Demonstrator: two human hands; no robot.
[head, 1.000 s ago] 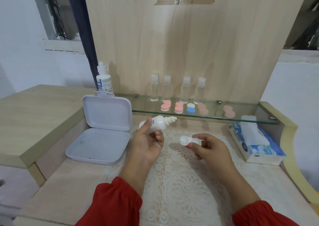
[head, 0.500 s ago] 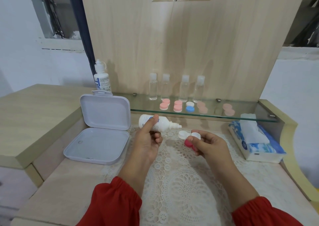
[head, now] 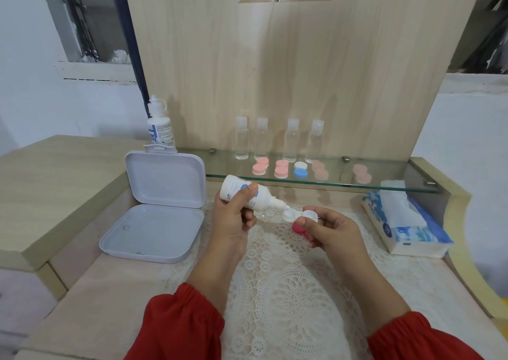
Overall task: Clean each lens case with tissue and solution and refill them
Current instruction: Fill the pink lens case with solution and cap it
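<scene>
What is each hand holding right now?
Left hand: grips the solution bottle, tipped.
Right hand: holds the open lens case.

Both forearms are bare from wrist to near the elbow. The left hand and right hand wear no rings, gloves or watch. Loose red fabric sleeves are pushed up, gathered into soft folds at elasticated cuffs on each arm.

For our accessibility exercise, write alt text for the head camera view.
A left hand tips a white solution bottle over an open lens case held by the right hand. More cases sit on a glass shelf behind; tissues lie right.
</scene>
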